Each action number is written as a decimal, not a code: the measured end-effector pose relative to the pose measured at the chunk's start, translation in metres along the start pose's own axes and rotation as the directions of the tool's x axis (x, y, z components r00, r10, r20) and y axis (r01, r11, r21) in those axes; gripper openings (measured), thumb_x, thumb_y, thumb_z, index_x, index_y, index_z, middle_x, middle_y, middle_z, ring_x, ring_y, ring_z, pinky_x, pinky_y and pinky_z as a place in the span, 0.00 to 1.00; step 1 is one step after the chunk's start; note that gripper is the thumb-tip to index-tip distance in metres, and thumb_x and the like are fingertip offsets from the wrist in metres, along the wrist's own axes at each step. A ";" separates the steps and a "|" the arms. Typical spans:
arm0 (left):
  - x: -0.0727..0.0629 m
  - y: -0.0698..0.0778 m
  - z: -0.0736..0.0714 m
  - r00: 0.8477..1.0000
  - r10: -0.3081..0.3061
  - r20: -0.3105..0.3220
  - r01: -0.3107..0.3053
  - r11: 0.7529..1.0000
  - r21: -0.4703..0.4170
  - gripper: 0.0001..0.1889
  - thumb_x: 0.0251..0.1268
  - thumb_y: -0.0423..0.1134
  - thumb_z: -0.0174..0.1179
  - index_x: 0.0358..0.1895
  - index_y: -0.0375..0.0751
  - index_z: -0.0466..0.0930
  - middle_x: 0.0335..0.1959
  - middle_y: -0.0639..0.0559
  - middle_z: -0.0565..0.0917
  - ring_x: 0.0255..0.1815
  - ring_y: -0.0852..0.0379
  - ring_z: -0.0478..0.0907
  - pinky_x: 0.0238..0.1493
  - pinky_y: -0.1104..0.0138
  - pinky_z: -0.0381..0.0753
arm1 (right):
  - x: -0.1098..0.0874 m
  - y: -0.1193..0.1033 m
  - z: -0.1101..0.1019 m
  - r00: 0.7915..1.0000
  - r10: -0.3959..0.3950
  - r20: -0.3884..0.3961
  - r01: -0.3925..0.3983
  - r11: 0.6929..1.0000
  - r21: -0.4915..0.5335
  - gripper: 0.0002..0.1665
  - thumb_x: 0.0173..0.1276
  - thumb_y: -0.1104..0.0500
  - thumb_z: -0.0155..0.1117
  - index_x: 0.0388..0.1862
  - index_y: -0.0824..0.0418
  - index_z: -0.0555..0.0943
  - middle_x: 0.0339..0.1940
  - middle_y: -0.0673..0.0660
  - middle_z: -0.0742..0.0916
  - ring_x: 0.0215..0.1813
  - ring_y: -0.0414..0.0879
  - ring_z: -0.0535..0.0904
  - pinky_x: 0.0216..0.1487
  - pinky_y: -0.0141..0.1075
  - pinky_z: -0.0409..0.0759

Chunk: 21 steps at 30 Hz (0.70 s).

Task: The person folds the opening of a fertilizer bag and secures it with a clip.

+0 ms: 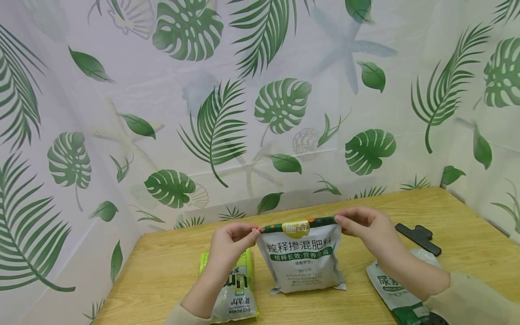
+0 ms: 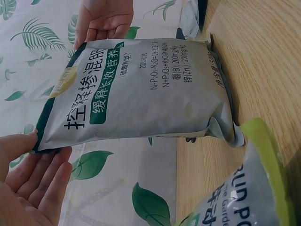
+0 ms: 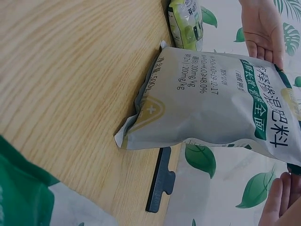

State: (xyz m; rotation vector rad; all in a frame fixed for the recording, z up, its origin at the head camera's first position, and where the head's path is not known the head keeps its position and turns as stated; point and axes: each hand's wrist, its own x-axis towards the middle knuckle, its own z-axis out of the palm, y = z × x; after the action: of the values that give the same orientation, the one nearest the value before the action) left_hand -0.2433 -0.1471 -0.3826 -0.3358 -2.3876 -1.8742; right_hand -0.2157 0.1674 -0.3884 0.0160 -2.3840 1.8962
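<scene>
A plump silver-white fertilizer bag (image 1: 302, 264) stands upright in the middle of the table, its dark green top edge folded into a narrow strip. My left hand (image 1: 231, 246) pinches the left end of that fold between thumb and fingers. At the opposite end, my right hand (image 1: 371, 228) holds the fold the same way. In the left wrist view, the bag (image 2: 150, 94) stretches between both hands with its bottom close to the wooden surface. The right wrist view shows the printed front of the bag (image 3: 207, 103) and part of the right hand (image 3: 282, 202) at its top corner.
A yellow-green bag (image 1: 239, 293) lies left of the fertilizer bag, partly behind my left forearm. To the right are a white and green bag (image 1: 400, 282), partly under my right forearm, and a black clip (image 1: 418, 237). A leaf-printed cloth (image 1: 280, 108) hangs behind the wooden table (image 1: 162, 271).
</scene>
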 end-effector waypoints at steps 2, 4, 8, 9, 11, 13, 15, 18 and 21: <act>0.000 -0.001 0.000 1.000 -0.002 -0.002 0.002 1.000 -0.006 0.07 0.70 0.30 0.70 0.45 0.30 0.91 0.43 0.41 0.93 0.34 0.64 0.85 0.42 0.72 0.87 | 0.000 0.000 0.000 1.000 0.000 0.001 0.000 1.000 0.002 0.21 0.80 0.52 0.67 0.61 0.66 0.85 0.42 0.35 0.86 0.44 0.32 0.85 0.51 0.28 0.85; 0.000 -0.001 0.001 1.000 -0.005 -0.005 0.005 1.000 -0.013 0.07 0.70 0.30 0.70 0.45 0.30 0.91 0.43 0.41 0.93 0.34 0.64 0.85 0.42 0.72 0.87 | 0.000 0.000 0.001 1.000 -0.004 0.001 0.004 1.000 0.002 0.21 0.80 0.52 0.67 0.61 0.67 0.84 0.42 0.35 0.87 0.44 0.32 0.85 0.51 0.28 0.85; 0.000 -0.002 0.002 1.000 -0.010 -0.001 0.010 0.999 -0.032 0.07 0.70 0.30 0.70 0.46 0.29 0.90 0.45 0.40 0.93 0.35 0.64 0.87 0.43 0.71 0.89 | -0.001 0.000 0.002 1.000 -0.010 0.000 0.010 1.000 0.007 0.22 0.80 0.53 0.66 0.61 0.68 0.83 0.42 0.36 0.87 0.43 0.32 0.85 0.50 0.29 0.86; 0.000 -0.002 0.002 1.000 -0.009 0.001 0.009 0.999 -0.036 0.07 0.70 0.30 0.69 0.46 0.29 0.90 0.45 0.40 0.93 0.36 0.64 0.87 0.44 0.71 0.89 | -0.001 0.000 0.002 1.000 -0.011 0.000 0.011 1.000 0.009 0.22 0.80 0.53 0.66 0.61 0.69 0.83 0.42 0.36 0.87 0.43 0.32 0.85 0.50 0.29 0.86; 0.000 -0.002 0.002 1.000 -0.001 0.009 0.001 0.999 -0.040 0.07 0.71 0.30 0.69 0.46 0.29 0.90 0.45 0.39 0.93 0.37 0.64 0.87 0.44 0.71 0.89 | -0.001 0.000 0.002 1.000 -0.012 0.002 0.012 1.000 0.014 0.22 0.80 0.53 0.66 0.61 0.69 0.83 0.41 0.36 0.87 0.43 0.32 0.85 0.50 0.29 0.86; 0.000 -0.002 0.002 1.000 0.006 0.015 -0.006 0.999 -0.038 0.07 0.71 0.30 0.69 0.46 0.29 0.89 0.45 0.40 0.92 0.38 0.64 0.87 0.45 0.70 0.89 | -0.001 0.000 0.002 1.000 -0.014 0.005 0.014 1.000 0.013 0.22 0.81 0.53 0.66 0.61 0.69 0.83 0.41 0.36 0.87 0.43 0.32 0.85 0.50 0.29 0.86; -0.001 -0.002 0.003 1.000 0.013 0.019 -0.012 0.999 -0.034 0.07 0.72 0.30 0.68 0.46 0.29 0.89 0.45 0.40 0.92 0.38 0.63 0.87 0.46 0.70 0.89 | -0.001 0.000 0.001 1.000 -0.016 0.012 0.016 1.000 0.005 0.22 0.81 0.53 0.66 0.62 0.69 0.83 0.41 0.36 0.88 0.43 0.32 0.85 0.51 0.29 0.86; -0.001 -0.002 0.003 1.000 0.014 0.016 -0.014 1.000 -0.017 0.06 0.71 0.31 0.69 0.46 0.31 0.90 0.43 0.42 0.92 0.39 0.64 0.87 0.46 0.71 0.89 | -0.001 0.001 0.001 1.000 -0.015 0.025 0.015 1.000 -0.024 0.24 0.82 0.51 0.64 0.64 0.69 0.82 0.44 0.38 0.88 0.43 0.32 0.85 0.51 0.29 0.85; -0.001 -0.004 0.004 1.000 0.012 0.019 -0.012 1.000 0.005 0.06 0.69 0.31 0.71 0.45 0.32 0.90 0.42 0.45 0.92 0.39 0.64 0.86 0.46 0.72 0.87 | -0.002 0.002 0.002 0.999 -0.010 0.049 0.012 0.999 -0.042 0.25 0.84 0.51 0.61 0.66 0.70 0.81 0.50 0.42 0.88 0.45 0.31 0.85 0.52 0.29 0.84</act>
State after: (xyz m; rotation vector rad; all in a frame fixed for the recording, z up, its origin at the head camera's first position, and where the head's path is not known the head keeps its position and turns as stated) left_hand -0.2430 -0.1439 -0.3880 -0.3680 -2.3965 -1.8686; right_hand -0.2139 0.1657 -0.3908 0.0724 -2.4496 1.8614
